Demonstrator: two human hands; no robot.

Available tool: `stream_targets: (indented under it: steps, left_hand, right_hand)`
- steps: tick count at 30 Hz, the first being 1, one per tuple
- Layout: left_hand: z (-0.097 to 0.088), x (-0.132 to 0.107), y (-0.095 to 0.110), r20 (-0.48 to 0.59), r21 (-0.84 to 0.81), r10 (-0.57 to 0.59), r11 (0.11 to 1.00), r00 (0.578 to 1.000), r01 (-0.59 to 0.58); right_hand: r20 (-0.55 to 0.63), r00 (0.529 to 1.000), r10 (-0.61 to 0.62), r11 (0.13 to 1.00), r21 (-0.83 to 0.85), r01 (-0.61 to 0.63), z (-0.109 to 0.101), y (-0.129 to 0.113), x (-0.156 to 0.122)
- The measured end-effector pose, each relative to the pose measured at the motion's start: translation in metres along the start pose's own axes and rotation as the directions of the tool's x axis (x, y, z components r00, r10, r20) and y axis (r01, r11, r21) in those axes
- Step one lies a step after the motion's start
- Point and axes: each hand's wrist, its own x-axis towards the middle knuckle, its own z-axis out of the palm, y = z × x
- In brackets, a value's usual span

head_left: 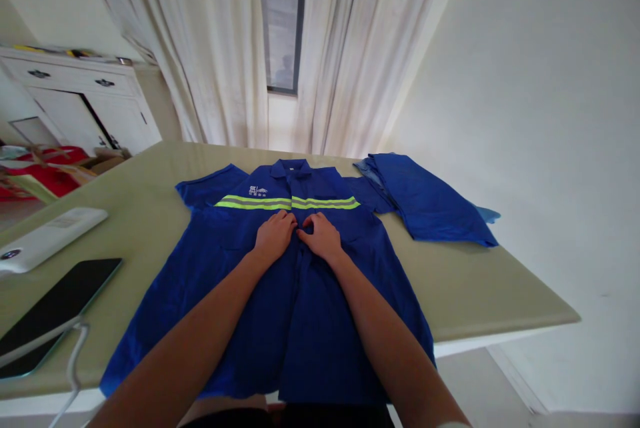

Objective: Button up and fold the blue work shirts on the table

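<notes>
A blue short-sleeved work shirt (pixel 255 328) lies face up across the table, its collar at the far side and its hem over the near edge. Yellow-green reflective tape crosses the chest below a white print. Just under the tape, my left hand (pixel 275 236) is closed on the shirt's front opening, fingers bent at the edge. My right hand (pixel 320 235) pinches the placket from the other side, thumb and fingers curled together. Whether a button sits between the fingertips is too small to tell. Below the hands the two front edges lie side by side.
Folded blue clothing (pixel 425 198) lies at the table's (pixel 500 301) right. On the left are a white power bank-like device (pixel 60 235) and a dark tablet (pixel 60 308) with a white cable (pixel 75 361). A white cabinet (pixel 85 95) and curtains (pixel 215 48) stand behind.
</notes>
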Motion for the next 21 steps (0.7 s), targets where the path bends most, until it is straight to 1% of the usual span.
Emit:
stream_targets:
  steps: [3, 5, 8, 10, 12, 14, 17, 21]
  left_hand:
    - [-0.002, 0.005, 0.003, 0.015, -0.055, -0.118, 0.991, 0.993, 0.119]
    - [-0.004, 0.009, 0.004, 0.054, -0.054, -0.179, 0.982, 0.982, 0.182]
    - [-0.006, 0.011, 0.005, 0.111, -0.010, -0.199, 0.979, 0.974, 0.202]
    - [-0.006, 0.009, 0.004, 0.102, -0.005, -0.181, 0.983, 0.978, 0.183]
    - [-0.006, 0.005, 0.001, 0.069, -0.018, -0.129, 0.991, 0.989, 0.131]
    - [-0.006, 0.002, -0.002, 0.041, -0.026, -0.048, 0.998, 0.998, 0.049]
    - [-0.005, 0.002, -0.007, 0.006, -0.038, 0.043, 0.998, 0.999, -0.043]
    - [-0.003, 0.007, -0.012, -0.030, -0.087, 0.028, 0.996, 0.999, -0.031]
  right_hand:
    - [0.008, 1.000, -0.021, 0.998, -0.055, 0.021, 0.000, -0.003, 0.002]
    - [0.058, 0.998, -0.023, 0.996, -0.081, 0.027, -0.004, -0.004, 0.007]
    - [0.166, 0.986, 0.021, 0.998, -0.067, -0.010, -0.011, -0.008, 0.016]
    - [0.188, 0.978, 0.086, 0.996, -0.050, -0.078, -0.014, -0.012, 0.019]
    - [0.160, 0.977, 0.138, 0.990, -0.034, -0.134, -0.012, -0.014, 0.019]
    - [0.121, 0.984, 0.134, 0.991, -0.016, -0.133, -0.007, -0.013, 0.016]
    - [0.053, 0.997, 0.058, 0.997, 0.047, -0.061, 0.001, -0.008, 0.012]
    - [-0.068, 0.995, -0.077, 0.983, 0.161, 0.087, 0.006, -0.003, 0.009]
